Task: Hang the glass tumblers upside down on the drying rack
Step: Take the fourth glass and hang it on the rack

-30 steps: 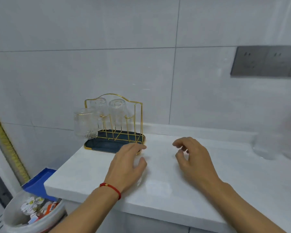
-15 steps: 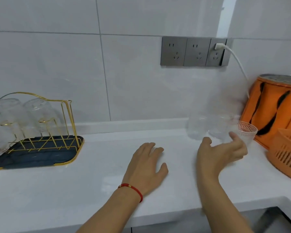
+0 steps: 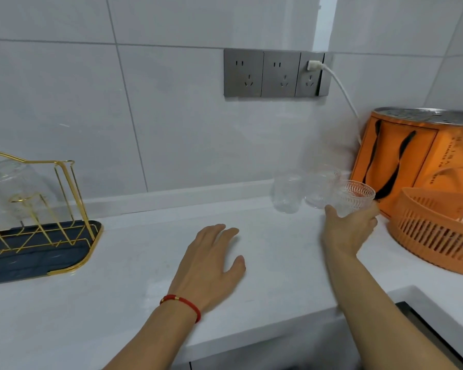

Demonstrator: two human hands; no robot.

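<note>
A gold wire drying rack (image 3: 64, 193) on a dark blue tray (image 3: 72, 252) stands at the left edge, with an upturned tumbler (image 3: 8, 182) hanging on it. At the back right of the white counter, near the wall, are three clear glass tumblers. My right hand (image 3: 350, 231) is wrapped around the nearest ribbed tumbler (image 3: 356, 197), which is upright. Two more tumblers, one (image 3: 286, 193) and another (image 3: 318, 190), stand just left of it. My left hand (image 3: 211, 265), with a red bracelet at the wrist, rests flat on the counter with fingers spread, holding nothing.
An orange slotted basket (image 3: 433, 231) and an orange bag (image 3: 412, 153) with a metal lid on top crowd the right end. A white cable (image 3: 342, 89) runs from the wall sockets (image 3: 275, 73) down behind the bag. A dark sink edge (image 3: 425, 327) shows at the lower right.
My view has swung right from the rack to the tumblers. My right hand has reached out and closed around the ribbed tumbler. My left hand stays flat on the counter.
</note>
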